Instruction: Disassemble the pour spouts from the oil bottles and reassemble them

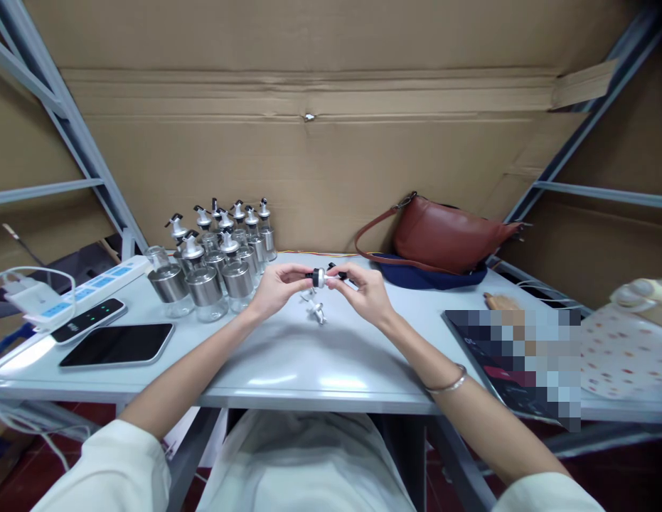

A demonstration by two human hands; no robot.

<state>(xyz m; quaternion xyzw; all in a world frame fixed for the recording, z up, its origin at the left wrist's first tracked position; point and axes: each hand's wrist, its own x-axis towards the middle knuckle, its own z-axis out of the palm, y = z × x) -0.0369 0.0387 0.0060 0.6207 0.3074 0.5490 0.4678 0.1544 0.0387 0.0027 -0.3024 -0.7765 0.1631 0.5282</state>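
Above the middle of the table, my left hand [280, 288] and my right hand [367, 290] meet at a black and silver bottle pourer [319, 278]. My left fingers pinch its black stopper end. At the other end, my right thumb and fingers close on the narrow spout, where a black piece shows. Just below, on the tabletop, lie small silver and clear parts [316, 310], too blurred to tell apart. To the left stand several glass bottles [205, 288] with steel sleeves, most topped by silver and black pourers. One bottle [168, 281] at the front left has no pourer.
On the left lie a phone [117, 345], a smaller black device [89, 320] and a white power strip [101, 288] with cables. At the back right, a brown leather bag [448, 235] rests on dark blue cloth. Cardboard [331, 171] walls the back; metal posts flank it.
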